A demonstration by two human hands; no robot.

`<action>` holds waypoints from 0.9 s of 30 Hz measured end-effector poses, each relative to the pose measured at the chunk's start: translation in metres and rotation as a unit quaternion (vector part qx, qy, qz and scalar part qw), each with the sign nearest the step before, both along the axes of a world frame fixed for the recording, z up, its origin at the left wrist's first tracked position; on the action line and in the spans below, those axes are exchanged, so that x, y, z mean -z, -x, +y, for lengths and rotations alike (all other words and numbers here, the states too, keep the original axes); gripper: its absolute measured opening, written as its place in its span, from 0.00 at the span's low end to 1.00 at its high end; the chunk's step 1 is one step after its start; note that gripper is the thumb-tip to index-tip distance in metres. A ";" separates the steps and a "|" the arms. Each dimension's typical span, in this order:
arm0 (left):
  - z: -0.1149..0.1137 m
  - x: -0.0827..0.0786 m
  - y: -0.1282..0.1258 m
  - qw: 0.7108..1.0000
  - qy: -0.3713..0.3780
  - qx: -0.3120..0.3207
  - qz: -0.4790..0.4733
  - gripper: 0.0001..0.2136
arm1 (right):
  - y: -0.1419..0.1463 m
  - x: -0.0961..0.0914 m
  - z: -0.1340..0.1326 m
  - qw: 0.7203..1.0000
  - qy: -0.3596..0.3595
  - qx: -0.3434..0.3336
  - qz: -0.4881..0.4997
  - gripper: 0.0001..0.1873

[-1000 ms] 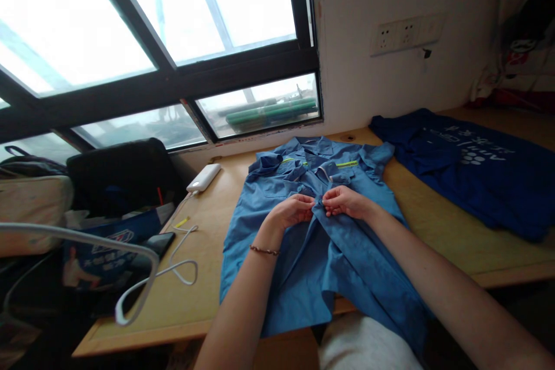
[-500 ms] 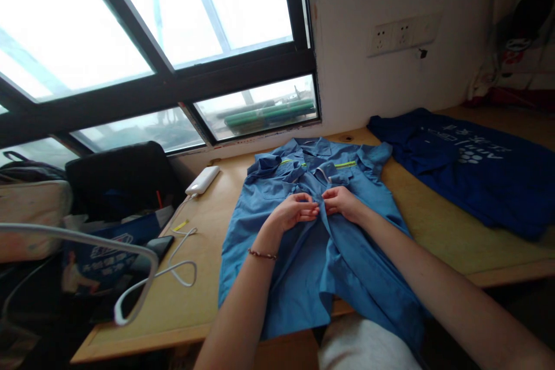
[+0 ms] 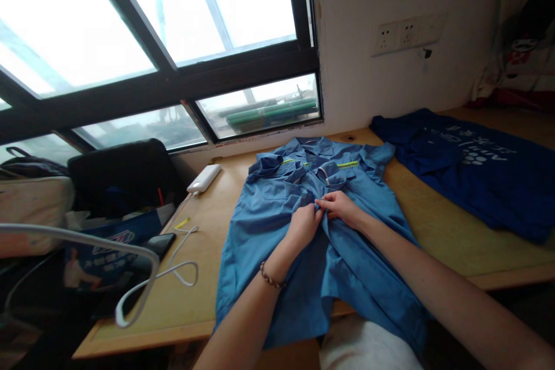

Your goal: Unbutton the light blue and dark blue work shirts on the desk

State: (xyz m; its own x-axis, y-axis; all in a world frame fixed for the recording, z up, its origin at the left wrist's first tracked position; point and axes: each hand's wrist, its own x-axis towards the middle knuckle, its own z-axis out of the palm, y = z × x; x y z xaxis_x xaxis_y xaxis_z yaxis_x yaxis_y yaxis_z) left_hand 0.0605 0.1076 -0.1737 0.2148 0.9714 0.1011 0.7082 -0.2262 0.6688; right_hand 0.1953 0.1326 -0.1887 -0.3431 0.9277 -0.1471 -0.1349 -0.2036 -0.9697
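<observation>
A light blue work shirt with a collar, chest pockets and yellow-green trim lies spread on the table, its lower front hanging past the near edge. My left hand, with a braided bracelet at the wrist, is closed on one front edge of the shirt near the middle. Meeting it from the right, my right hand pinches the other front edge between thumb and fingers. The two hands touch or nearly touch at the placket. Any button between the fingertips is hidden.
A dark blue printed shirt lies at the right. On the left are a white power bank and its looping white cable. Beyond the wooden table stand bags and a black chair back. Window and wall border the back.
My left hand has turned knuckles-up and moved slightly right, its fingers now curled in at the placket. My right hand keeps its pinch on the shirt. The view has shifted a little.
</observation>
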 end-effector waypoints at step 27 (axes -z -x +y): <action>0.020 0.008 0.027 0.992 -0.006 -0.039 -0.122 0.62 | -0.007 0.010 0.025 0.934 -0.162 0.193 -0.252 0.12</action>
